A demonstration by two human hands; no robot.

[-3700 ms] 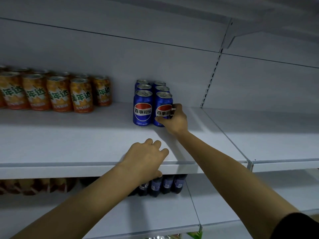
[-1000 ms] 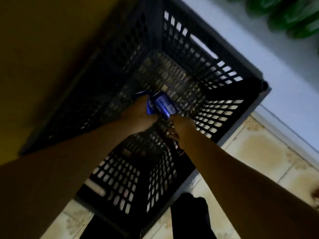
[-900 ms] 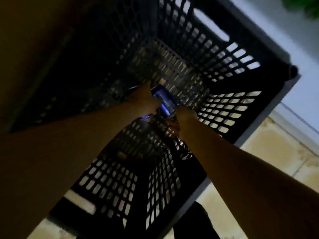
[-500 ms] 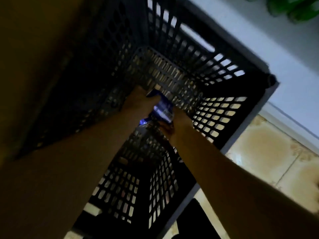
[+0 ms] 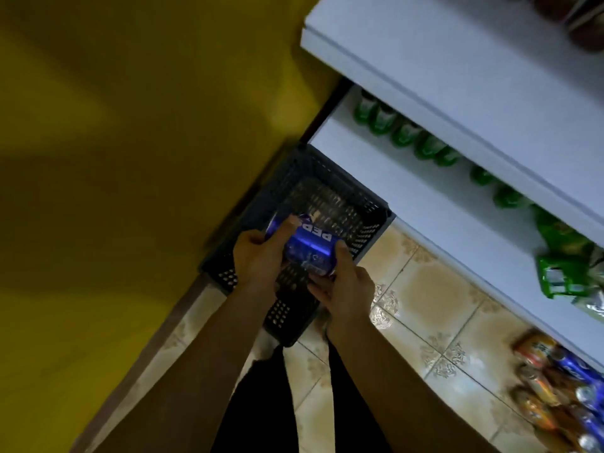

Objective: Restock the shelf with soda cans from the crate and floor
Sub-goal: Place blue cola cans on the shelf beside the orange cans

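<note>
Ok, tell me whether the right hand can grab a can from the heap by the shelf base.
Probably not yet: the right hand and left hand both grip blue cans over the crate. The floor toward the heap of cans looks unobstructed otherwise.

Bare forearms (image 5: pixel 209 354) lead to the left hand (image 5: pixel 258 253) and right hand (image 5: pixel 343 289), and black trousers (image 5: pixel 255 407) cover the legs.

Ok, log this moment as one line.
left hand: grips blue cans | right hand: grips blue cans | blue cans: above crate | crate: on floor
</note>
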